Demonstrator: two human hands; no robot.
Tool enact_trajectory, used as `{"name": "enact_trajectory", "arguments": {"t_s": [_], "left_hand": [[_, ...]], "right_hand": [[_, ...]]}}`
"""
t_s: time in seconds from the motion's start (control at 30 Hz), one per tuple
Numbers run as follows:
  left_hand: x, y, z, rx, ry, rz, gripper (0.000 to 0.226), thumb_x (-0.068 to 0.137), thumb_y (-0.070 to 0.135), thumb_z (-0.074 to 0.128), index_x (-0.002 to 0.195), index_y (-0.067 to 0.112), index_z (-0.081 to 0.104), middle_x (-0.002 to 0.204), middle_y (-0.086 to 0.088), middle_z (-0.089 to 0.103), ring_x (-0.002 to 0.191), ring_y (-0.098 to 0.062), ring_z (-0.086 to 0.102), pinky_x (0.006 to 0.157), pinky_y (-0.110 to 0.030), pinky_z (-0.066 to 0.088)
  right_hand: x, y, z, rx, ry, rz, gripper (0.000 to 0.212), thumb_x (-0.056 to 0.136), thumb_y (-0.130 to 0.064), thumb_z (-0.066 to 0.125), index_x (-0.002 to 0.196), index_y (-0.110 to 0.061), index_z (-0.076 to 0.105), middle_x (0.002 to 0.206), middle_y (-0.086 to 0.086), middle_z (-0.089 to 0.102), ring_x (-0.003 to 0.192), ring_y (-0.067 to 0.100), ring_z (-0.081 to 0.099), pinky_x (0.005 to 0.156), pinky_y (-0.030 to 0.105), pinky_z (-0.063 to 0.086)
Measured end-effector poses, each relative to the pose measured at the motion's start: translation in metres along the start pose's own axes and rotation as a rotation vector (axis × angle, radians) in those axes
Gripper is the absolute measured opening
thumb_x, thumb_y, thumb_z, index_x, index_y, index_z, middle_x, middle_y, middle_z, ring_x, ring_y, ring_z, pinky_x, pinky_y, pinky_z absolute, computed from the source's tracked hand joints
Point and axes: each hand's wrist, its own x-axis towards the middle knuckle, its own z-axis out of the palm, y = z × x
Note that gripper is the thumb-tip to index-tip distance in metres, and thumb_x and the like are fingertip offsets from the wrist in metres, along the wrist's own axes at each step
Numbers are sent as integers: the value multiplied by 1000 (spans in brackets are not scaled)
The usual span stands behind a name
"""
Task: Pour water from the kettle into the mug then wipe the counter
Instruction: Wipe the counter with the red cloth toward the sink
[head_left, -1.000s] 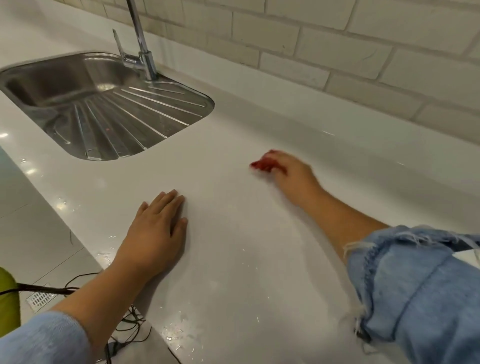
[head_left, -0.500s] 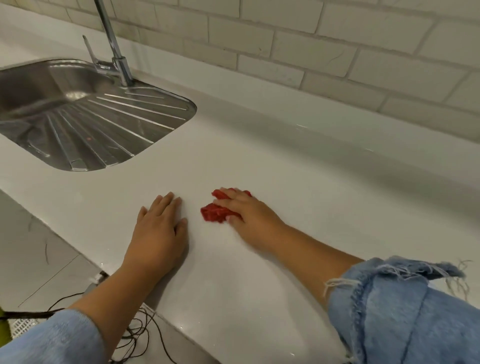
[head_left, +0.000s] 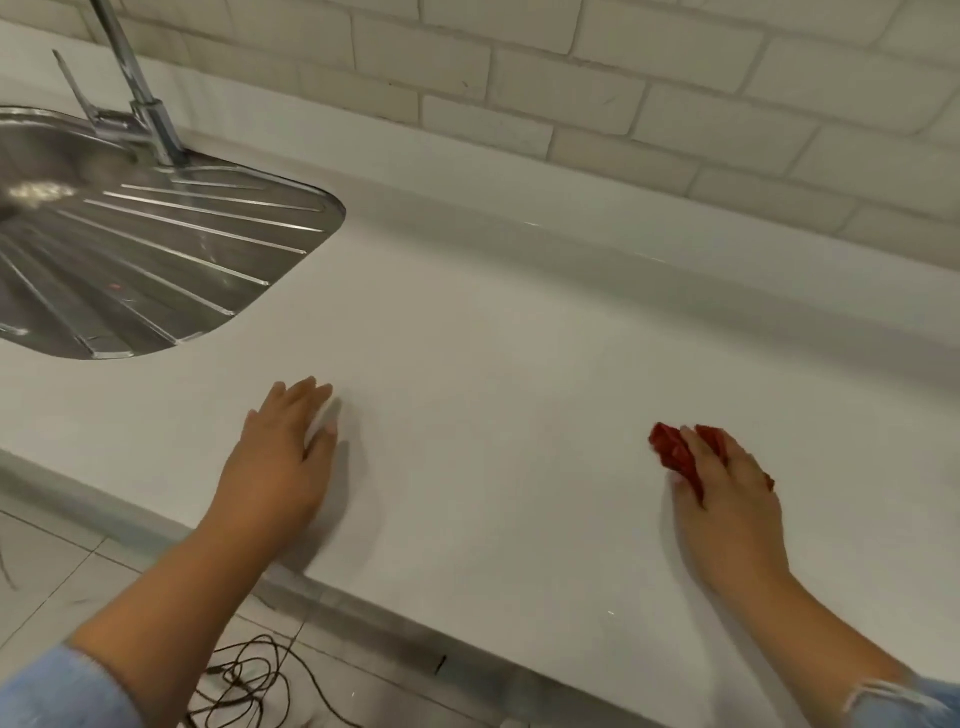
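A red cloth (head_left: 675, 454) is pressed flat under the right hand (head_left: 727, 499); the left hand (head_left: 275, 467) lies open, empty, on the bench (head_left: 493, 389). Patches may be missed with so small a cloth.

The right hand (head_left: 727, 499) is sliding the red cloth (head_left: 675, 452) away to the right across the counter (head_left: 493, 415), now well apart from the left hand (head_left: 280, 467), where half a second ago they were nearly touching. The sink (head_left: 130, 260) is appearing larger and closer as the view is shifting.
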Motion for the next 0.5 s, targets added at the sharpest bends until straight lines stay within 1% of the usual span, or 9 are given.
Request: {"name": "enact_trajectory", "arguments": {"t_s": [0.07,0.13,0.2,0.3,0.37,0.4,0.43,0.47,0.5], "left_hand": [[4,-9,-5,135,-33,14,48,97,23,40,144,15,36,157,-4,25,148,-24,9,119,-44,7],[7,-16,-8,252,-64,15,50,96,25,39,145,12,33,158,-8,22,147,-30,9,118,-49,9],[7,-21,-7,321,-103,11,53,97,29,36,146,11,29,159,-10,17,147,-31,9,118,-50,11],[5,-27,-4,330,-98,27,54,98,31,34,147,11,27,159,-11,17,147,-31,10,118,-49,9],[5,-28,-3,325,-83,39,54,97,31,35,147,10,29,158,-12,20,147,-31,12,118,-50,10],[5,-29,-2,330,-79,43,54,97,31,35,146,10,29,158,-12,20,146,-31,13,118,-50,11],[6,-29,-2,338,-78,46,54,97,31,35,146,10,29,158,-12,21,146,-31,13,118,-50,12],[6,-30,-2,345,-77,48,54,97,31,35,146,9,29,158,-13,21,146,-31,14,118,-51,13],[6,-30,-1,348,-76,52,54,97,31,36,146,9,30,157,-13,22,146,-32,15,117,-51,14]], "right_hand": [[-5,-32,13,-28,-16,-63,49,93,-26,51,141,-21,43,150,10,37,135,33,34,112,49,25],[-7,-72,27,-52,-39,-200,50,92,-28,49,141,-21,43,151,9,35,136,33,33,114,47,22],[-11,-109,40,-34,-109,-300,49,95,-27,43,144,-25,38,155,5,28,141,31,25,117,44,15],[-14,-144,51,175,-205,-414,48,96,-14,41,144,-24,38,157,-2,25,145,22,18,120,35,7],[-16,-145,39,433,-236,-354,47,95,-4,45,139,-21,46,152,-3,35,142,14,26,117,20,11],[-16,-139,29,554,-212,-308,46,94,0,46,135,-19,51,147,-3,41,139,12,32,114,13,14],[-17,-127,17,646,-180,-264,45,93,3,47,132,-17,55,143,-4,47,137,10,37,112,10,17],[-19,-110,5,710,-159,-225,44,93,4,48,130,-19,57,140,-6,50,136,9,40,113,13,21],[-23,-89,-9,758,-157,-197,45,94,3,47,129,-22,58,139,-8,53,135,9,41,115,19,25]]}}
